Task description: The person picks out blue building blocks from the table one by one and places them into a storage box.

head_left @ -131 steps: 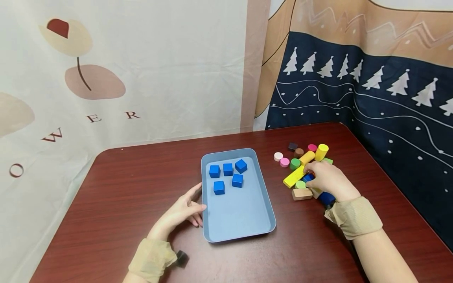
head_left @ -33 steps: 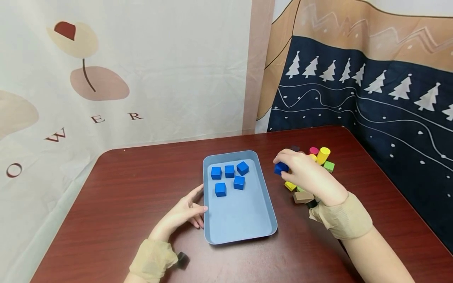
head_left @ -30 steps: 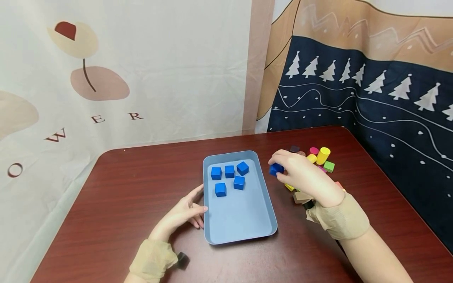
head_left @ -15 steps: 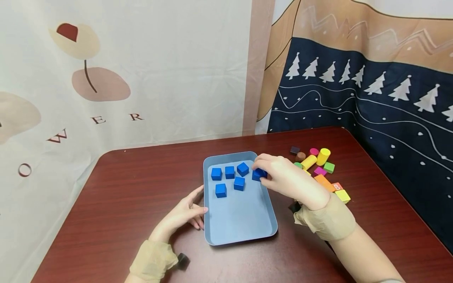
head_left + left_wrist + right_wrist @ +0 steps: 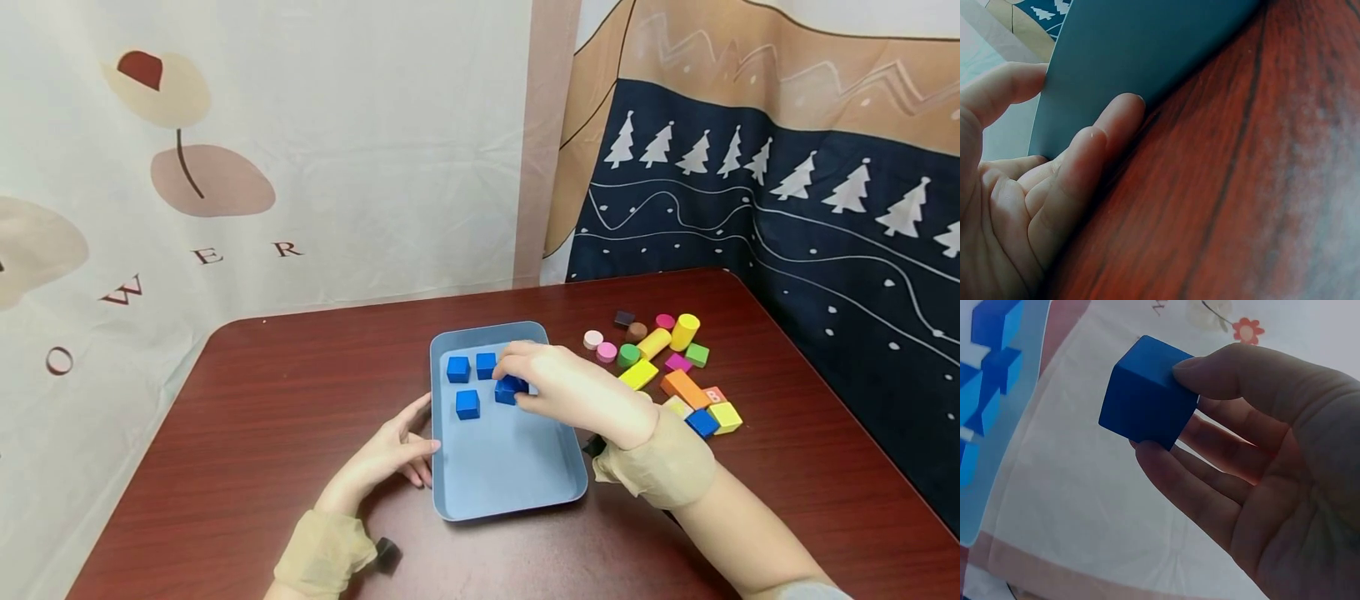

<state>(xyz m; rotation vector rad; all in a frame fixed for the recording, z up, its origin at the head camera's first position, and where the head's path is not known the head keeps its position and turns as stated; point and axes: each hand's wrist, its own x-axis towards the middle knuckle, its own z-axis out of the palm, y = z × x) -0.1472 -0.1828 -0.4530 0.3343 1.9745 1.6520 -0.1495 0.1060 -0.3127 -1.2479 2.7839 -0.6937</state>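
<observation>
A blue cube [image 5: 1147, 394] is pinched between the thumb and fingers of my right hand [image 5: 573, 392]. In the head view this hand is over the right part of a blue-grey tray [image 5: 502, 475], covering some of the blue cubes there. Several blue cubes lie in the tray, one of them a front cube [image 5: 467, 405]. My left hand [image 5: 386, 446] touches the tray's left side. The left wrist view shows its fingertips [image 5: 1125, 109] against the outer wall, with the thumb at the rim.
Right of the tray lies a loose group of coloured blocks, including a yellow cylinder [image 5: 685, 332], an orange block [image 5: 684, 388] and a dark blue block [image 5: 702, 423]. The brown table [image 5: 247, 467] meets a patterned cloth [image 5: 375, 167] behind.
My right hand has picked up a blue cube from the pile on the right and carried it left over the tray. My left hand has stayed at the tray's side.
</observation>
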